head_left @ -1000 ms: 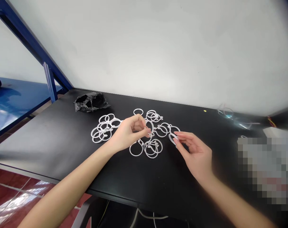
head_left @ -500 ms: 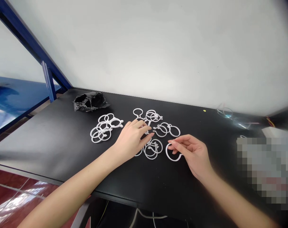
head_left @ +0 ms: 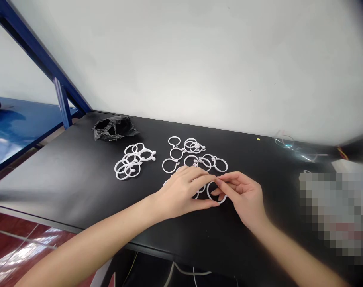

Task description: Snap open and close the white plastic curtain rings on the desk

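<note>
Between my two hands is a white plastic curtain ring, held just above the black table. My right hand pinches its upper edge between thumb and fingers. From the other side my left hand spans the same ring, index finger at its top and thumb at its bottom edge. Beneath and behind my left hand lie several more rings, some partly hidden by it. A separate cluster of overlapping white rings lies further left.
A crumpled black plastic bag lies open at the back left of the black table. Clear plastic pieces and a blurred-out item are at the right. A pale wall stands behind, and a blue frame post at left.
My left hand has moved right and toward me, from over the loose rings to the ring in my right hand. Several rings at the back are uncovered now. The right hand has barely moved.
</note>
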`<state>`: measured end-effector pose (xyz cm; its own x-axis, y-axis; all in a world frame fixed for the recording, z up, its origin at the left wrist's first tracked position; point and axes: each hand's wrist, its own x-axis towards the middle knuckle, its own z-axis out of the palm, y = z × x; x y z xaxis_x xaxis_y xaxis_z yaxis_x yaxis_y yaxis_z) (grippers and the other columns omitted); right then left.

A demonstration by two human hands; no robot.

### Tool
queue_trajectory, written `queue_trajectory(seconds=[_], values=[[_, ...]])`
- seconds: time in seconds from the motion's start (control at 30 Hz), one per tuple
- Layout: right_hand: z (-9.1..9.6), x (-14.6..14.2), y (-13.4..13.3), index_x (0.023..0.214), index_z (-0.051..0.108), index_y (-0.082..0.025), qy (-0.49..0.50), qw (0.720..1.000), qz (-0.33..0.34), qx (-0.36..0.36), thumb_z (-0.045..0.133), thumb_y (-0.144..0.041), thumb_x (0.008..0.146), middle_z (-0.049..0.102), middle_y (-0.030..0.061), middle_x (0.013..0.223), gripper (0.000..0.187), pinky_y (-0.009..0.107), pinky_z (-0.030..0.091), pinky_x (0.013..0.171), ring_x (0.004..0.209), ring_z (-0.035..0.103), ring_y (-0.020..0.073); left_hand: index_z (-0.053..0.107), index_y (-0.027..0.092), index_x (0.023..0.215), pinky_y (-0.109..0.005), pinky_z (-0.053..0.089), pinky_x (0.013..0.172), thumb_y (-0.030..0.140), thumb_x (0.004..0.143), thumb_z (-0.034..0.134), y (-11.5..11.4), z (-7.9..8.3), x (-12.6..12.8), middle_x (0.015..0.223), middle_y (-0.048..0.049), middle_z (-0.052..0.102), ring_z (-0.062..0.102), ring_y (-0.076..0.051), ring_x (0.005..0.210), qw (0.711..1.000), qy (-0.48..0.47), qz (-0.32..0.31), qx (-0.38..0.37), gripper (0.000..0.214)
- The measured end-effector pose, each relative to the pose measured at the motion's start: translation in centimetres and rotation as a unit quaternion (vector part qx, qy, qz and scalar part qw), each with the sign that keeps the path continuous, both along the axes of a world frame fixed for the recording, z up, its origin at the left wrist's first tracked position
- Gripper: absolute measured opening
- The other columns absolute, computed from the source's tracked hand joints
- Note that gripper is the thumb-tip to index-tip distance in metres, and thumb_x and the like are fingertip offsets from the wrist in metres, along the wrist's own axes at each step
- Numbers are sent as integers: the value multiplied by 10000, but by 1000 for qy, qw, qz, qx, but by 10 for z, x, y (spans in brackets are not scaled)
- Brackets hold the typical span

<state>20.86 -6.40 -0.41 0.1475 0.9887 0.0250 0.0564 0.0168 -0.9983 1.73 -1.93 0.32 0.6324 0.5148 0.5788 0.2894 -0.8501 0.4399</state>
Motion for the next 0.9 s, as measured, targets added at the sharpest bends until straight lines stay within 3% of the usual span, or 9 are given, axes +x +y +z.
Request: queue_trajectory(seconds=[0.2, 0.33, 0.43, 0.53, 0.6, 0.7, 0.83, 0.9], values=[[4, -4, -4, 783, 674, -191, -32, 999, -25, 12, 783, -385, 761, 734, 36, 628, 223, 273, 618, 475, 505, 719, 207, 593, 161, 1181, -356, 567, 848, 441, 841, 686, -3, -5, 4, 1091, -126, 699, 684, -220, 968, 999, -35, -23, -10, 449], [3, -7, -9, 800, 678, -208, -46, 998, -22, 28, 741, -365, 812, 728, 14, 585, 169, 272, 624, 505, 483, 712, 198, 650, 160, 1050, -266, 595, 740, 241, 898, 636, -3, 1, 3, 962, -85, 737, 714, -164, 834, 990, -109, -6, -91, 173], [2, -9, -12, 811, 682, -222, -58, 997, -14, 38, 724, -346, 831, 729, 3, 575, 132, 267, 619, 513, 495, 718, 200, 661, 153, 1027, -268, 602, 758, 256, 851, 699, -3, 6, 1, 935, -78, 736, 713, -166, 829, 983, -121, -23, -137, 207], [3, -9, -13, 792, 675, -231, -69, 997, -22, 42, 720, -350, 833, 717, -8, 553, 134, 268, 614, 502, 472, 706, 193, 632, 155, 1117, -274, 599, 818, 268, 846, 707, -5, 6, 2, 1054, -99, 719, 706, -177, 926, 987, -99, -72, -106, 303], [3, -9, -14, 783, 675, -231, -72, 996, -26, 44, 724, -347, 829, 707, -12, 539, 134, 267, 614, 501, 467, 700, 187, 636, 165, 1102, -262, 601, 791, 224, 895, 638, -6, 3, 2, 1097, -108, 712, 712, -171, 919, 993, -81, -75, -52, 215], [3, -7, -15, 818, 685, -227, -62, 997, 0, 47, 712, -336, 841, 708, -6, 551, 115, 267, 608, 481, 466, 689, 177, 655, 167, 1023, -249, 603, 757, 158, 942, 537, -5, -2, 1, 1023, -96, 736, 725, -165, 877, 996, -77, -49, 0, 143], [1, -3, -15, 960, 689, -218, -32, 993, 93, 60, 728, -332, 821, 764, 40, 765, 185, 306, 632, 538, 584, 726, 196, 659, 176, 1019, -214, 598, 718, 114, 926, 552, -1, -4, -4, 918, -54, 755, 727, -138, 804, 993, -118, 6, -22, 154], [0, -2, -14, 1008, 682, -214, -29, 993, 101, 57, 753, -306, 795, 767, 57, 866, 242, 304, 634, 529, 633, 740, 207, 669, 169, 982, -200, 585, 658, 91, 900, 579, 1, -3, -5, 875, -53, 754, 716, -127, 741, 989, -138, 39, -25, 144]])
